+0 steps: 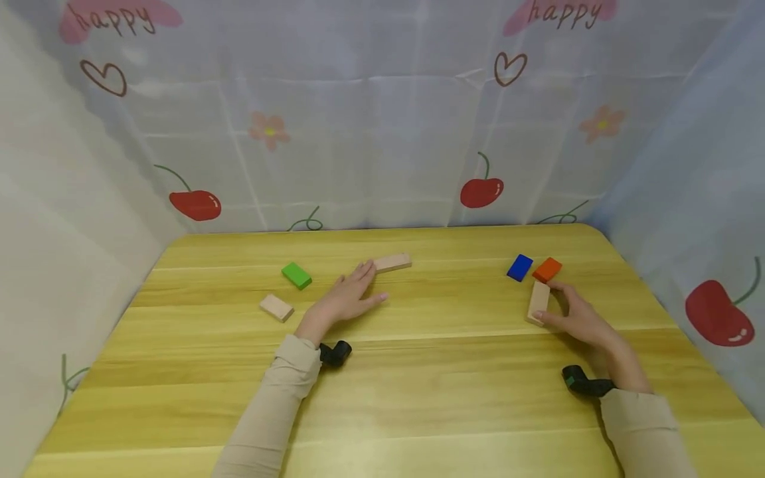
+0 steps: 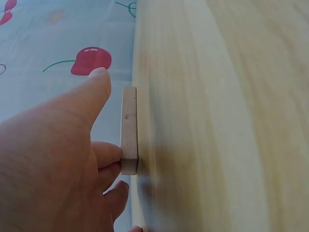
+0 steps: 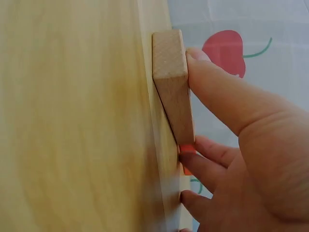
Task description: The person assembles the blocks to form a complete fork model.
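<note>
The left hand, fingers extended, touched the far wooden block; fingers of the right hand gripped the right-side wooden block.

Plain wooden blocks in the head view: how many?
3: one plain block near the green block, on the left; a second touching the left hand; a third pinched by the right hand. The hands could hide others.

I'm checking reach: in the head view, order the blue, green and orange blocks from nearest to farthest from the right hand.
From the right hand:
1. Orange block: just past the hand.
2. Blue block: left of the orange block.
3. Green block: far over on the left.
</note>
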{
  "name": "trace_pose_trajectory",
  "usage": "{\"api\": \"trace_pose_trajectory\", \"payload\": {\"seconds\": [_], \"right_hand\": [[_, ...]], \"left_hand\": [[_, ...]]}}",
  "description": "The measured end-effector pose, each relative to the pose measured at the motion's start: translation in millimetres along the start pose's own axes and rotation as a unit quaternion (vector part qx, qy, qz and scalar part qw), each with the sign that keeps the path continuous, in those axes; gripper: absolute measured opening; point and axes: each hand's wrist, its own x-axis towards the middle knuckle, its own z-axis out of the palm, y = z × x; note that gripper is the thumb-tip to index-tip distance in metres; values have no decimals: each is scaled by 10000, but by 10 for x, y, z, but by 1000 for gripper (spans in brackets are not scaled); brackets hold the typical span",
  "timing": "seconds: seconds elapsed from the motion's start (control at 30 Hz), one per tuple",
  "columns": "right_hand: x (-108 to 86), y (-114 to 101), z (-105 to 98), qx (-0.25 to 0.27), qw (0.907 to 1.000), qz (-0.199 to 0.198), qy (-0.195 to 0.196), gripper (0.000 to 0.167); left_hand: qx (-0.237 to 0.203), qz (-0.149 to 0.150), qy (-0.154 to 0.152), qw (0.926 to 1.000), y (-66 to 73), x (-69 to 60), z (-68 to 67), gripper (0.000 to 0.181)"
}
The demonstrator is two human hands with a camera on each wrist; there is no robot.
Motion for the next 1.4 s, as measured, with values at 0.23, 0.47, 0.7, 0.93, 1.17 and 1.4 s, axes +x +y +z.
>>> {"api": "trace_pose_trajectory", "payload": {"seconds": [0.23,0.47,0.7,0.93,1.17,1.4], "right_hand": [[10,-4,69,384,9992,-123,-52,80],[3,-25,85,282,9987,-337,-274,78],[18,-179,246,-807,9964,185,-185,92],[32,-197,341,-1219,9919,198,288,82],[-39,-171,358,-1228,9856,38,1159,56],[-94,-86,312,-1200,9787,-327,1634,35]], "left_hand": [[57,44,16,10000,-19,-19,3,79],[28,77,71,9999,-25,-31,19,78],[9,26,13,10000,-45,-52,26,79],[68,65,59,9999,-49,-17,26,80],[134,78,48,9999,-40,-7,11,80],[181,65,-25,9998,-48,-2,26,80]]}}
